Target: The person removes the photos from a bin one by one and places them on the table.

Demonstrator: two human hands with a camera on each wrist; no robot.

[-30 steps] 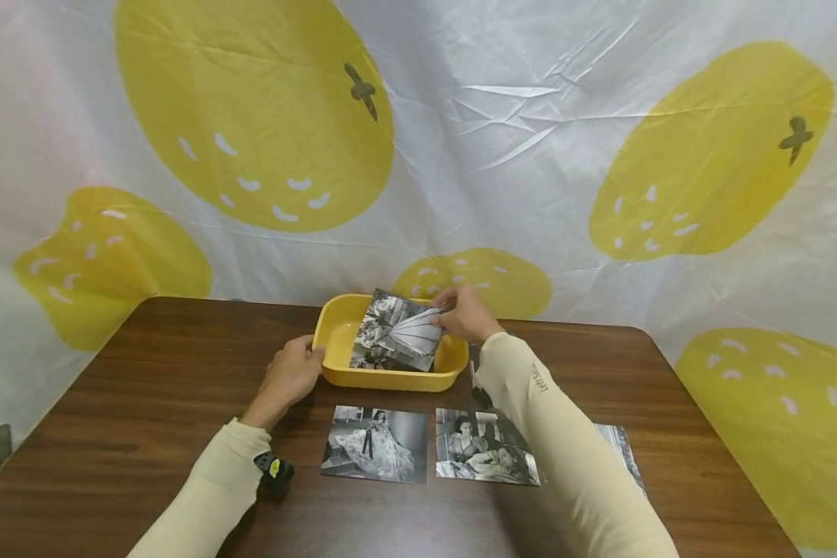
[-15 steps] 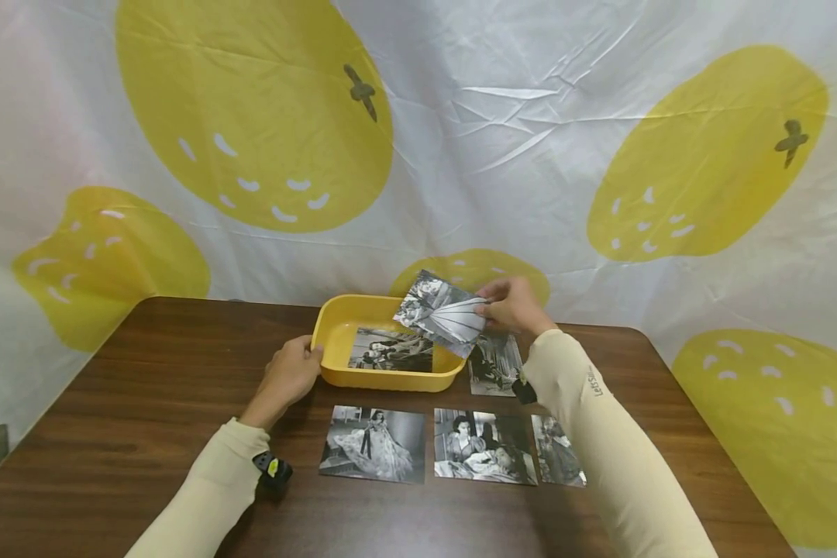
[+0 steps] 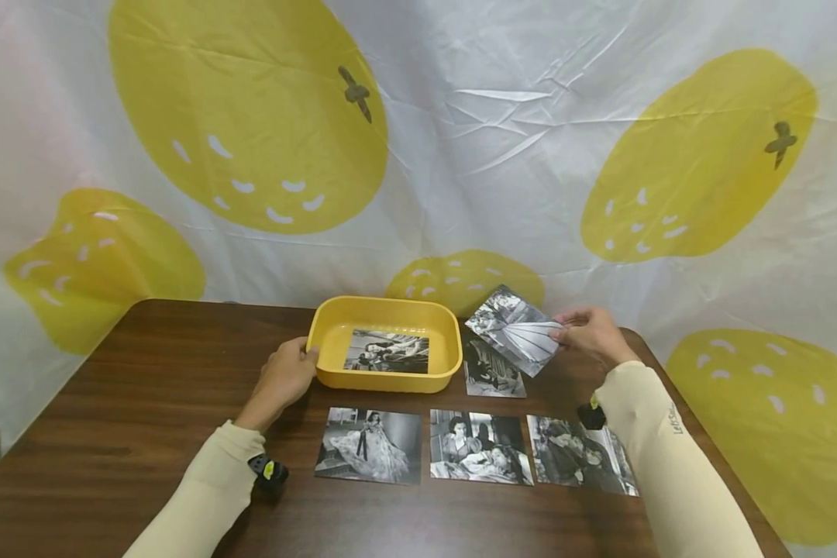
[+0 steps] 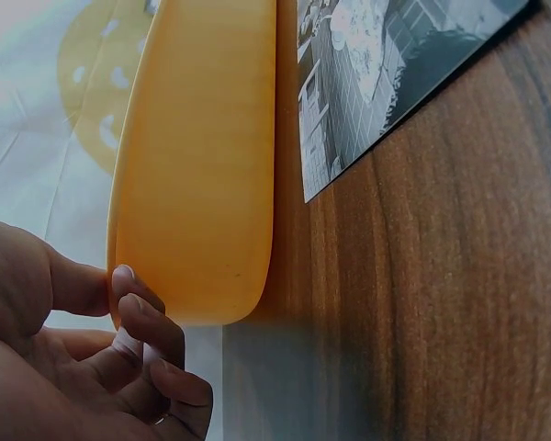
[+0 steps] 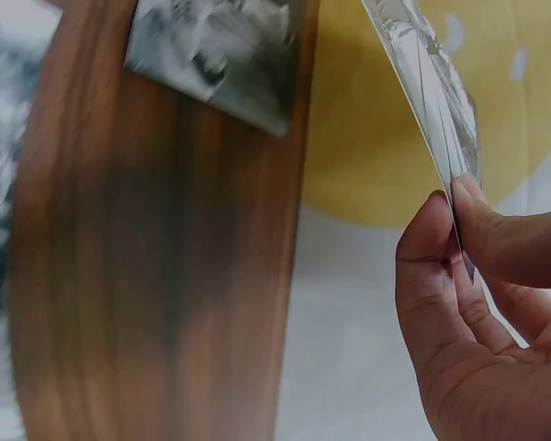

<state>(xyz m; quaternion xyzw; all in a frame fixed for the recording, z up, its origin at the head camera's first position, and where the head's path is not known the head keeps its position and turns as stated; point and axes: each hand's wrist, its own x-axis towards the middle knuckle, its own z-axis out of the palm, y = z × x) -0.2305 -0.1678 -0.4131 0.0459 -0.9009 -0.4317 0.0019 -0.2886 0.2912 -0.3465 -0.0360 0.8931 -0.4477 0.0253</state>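
Observation:
My right hand (image 3: 589, 335) pinches a black-and-white photo (image 3: 519, 335) by its right edge, thumb on one face and fingers on the other. The photo is tilted above the table, right of the yellow plastic tray (image 3: 390, 381). In the right wrist view it appears nearly edge-on. My left hand (image 3: 286, 376) grips the tray's left rim between thumb and curled fingers, as the left wrist view shows. Inside the tray lies another photo (image 3: 387, 353). Below the held photo, partly covered by it, a photo (image 3: 488, 372) lies on the table.
A front row of photos lies on the brown wooden table (image 3: 146, 403): a gown photo (image 3: 370, 446), a bedside photo (image 3: 481, 448) and a couple photo (image 3: 579, 456). Behind the table hangs a white curtain (image 3: 460, 155) with yellow fruit prints.
My right hand has lifted the photo out of the tray and carried it right, past the rim. The photo beneath it in the tray has come into sight. My left hand stays on the rim.

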